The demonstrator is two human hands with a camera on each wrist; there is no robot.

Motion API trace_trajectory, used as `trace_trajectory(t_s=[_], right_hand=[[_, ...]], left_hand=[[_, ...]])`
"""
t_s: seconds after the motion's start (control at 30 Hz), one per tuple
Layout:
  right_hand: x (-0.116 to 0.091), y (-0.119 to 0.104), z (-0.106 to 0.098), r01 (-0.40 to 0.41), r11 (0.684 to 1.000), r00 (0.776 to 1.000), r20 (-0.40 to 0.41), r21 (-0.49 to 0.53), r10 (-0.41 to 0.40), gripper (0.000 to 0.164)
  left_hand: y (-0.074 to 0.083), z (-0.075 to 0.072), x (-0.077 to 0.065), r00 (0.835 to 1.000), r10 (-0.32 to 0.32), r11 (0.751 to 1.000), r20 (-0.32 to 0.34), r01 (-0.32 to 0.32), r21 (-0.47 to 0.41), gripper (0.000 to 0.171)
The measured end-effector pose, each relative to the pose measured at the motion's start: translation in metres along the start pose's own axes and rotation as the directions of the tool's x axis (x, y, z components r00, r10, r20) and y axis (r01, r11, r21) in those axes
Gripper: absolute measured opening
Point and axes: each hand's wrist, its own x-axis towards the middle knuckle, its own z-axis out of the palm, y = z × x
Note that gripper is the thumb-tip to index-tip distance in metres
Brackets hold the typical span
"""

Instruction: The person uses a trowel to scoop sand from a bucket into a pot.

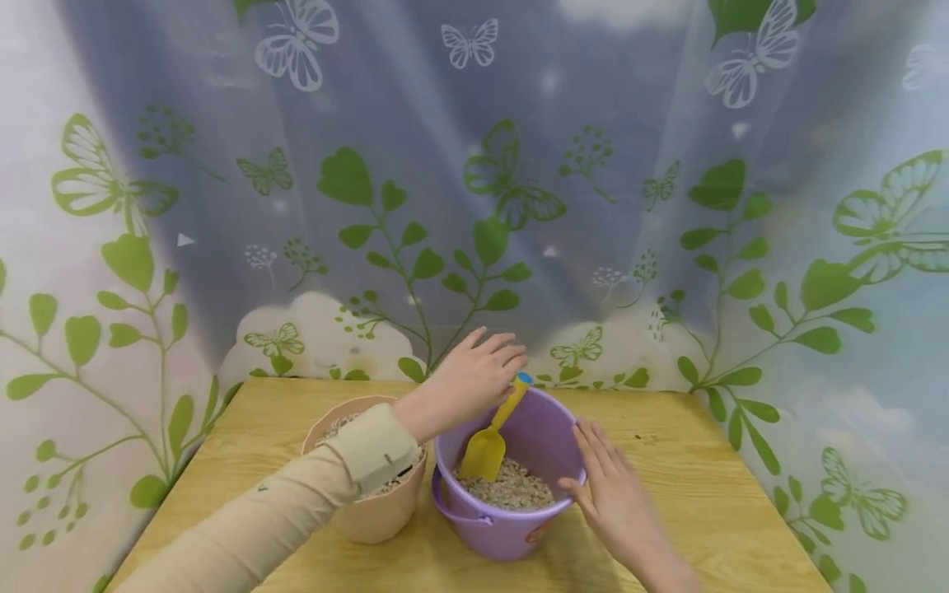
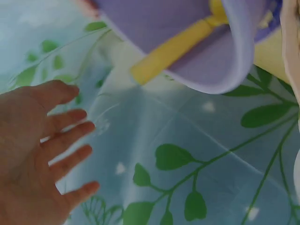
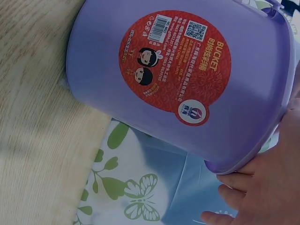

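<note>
A purple bucket [image 1: 498, 539] stands on the table, holding pale grainy bits [image 1: 515, 487]. Inside it, a yellow toy shovel [image 1: 485, 451] leans with its blade on the grains and its blue-tipped handle at the far rim. Over that handle's left side is my left hand [image 1: 474, 375]; the left wrist view shows its fingers spread, apart from the shovel handle [image 2: 173, 50]. My right hand [image 1: 621, 498] rests against the bucket's right rim, fingers fairly straight. In the right wrist view, its fingertips reach past the rim beside the bucket wall [image 3: 98, 61].
Left of the bucket stands a peach-coloured container [image 1: 374, 523] with similar grains, partly covered by my left sleeve [image 1: 296, 502]. The wooden table [image 1: 704, 494] ends at a curtain [image 1: 630, 272] printed with leaves and butterflies. A lowered handle [image 1: 460, 517] hangs on the bucket's near side.
</note>
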Motion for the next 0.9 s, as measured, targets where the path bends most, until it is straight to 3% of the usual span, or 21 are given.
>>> trace_trajectory(t_s=[0.13, 0.3, 0.43, 0.7, 0.83, 0.9], right_hand=[[-0.001, 0.000, 0.000, -0.015, 1.000, 1.000, 0.011, 0.002, 0.015, 0.070], [-0.001, 0.001, 0.000, -0.024, 1.000, 1.000, 0.005, -0.001, 0.024, 0.069], [0.000, 0.003, 0.001, -0.016, 1.000, 1.000, -0.005, -0.011, 0.016, 0.069], [0.002, 0.003, 0.004, -0.007, 1.000, 1.000, -0.003, -0.018, 0.007, 0.070], [0.001, 0.003, 0.003, -0.013, 1.000, 1.000, -0.009, -0.009, 0.013, 0.070], [0.000, 0.003, 0.002, -0.018, 1.000, 1.000, -0.012, -0.005, 0.018, 0.069]], left_hand=[[0.008, 0.018, 0.021, 0.990, 0.112, 0.981, 0.084, -0.124, 0.148, 0.036], [0.017, 0.033, 0.038, 0.950, 0.184, 0.937, 0.252, -0.247, 0.247, 0.039], [0.021, 0.039, 0.048, 0.934, 0.177, 0.915, 0.309, -0.272, 0.299, 0.031], [0.019, 0.044, 0.052, 0.942, 0.130, 0.896, 0.310, -0.245, 0.370, 0.019], [0.020, 0.044, 0.046, 0.927, 0.122, 0.840, 0.356, -0.287, 0.461, 0.022], [0.022, 0.044, 0.042, 0.909, 0.116, 0.801, 0.400, -0.324, 0.503, 0.027]])
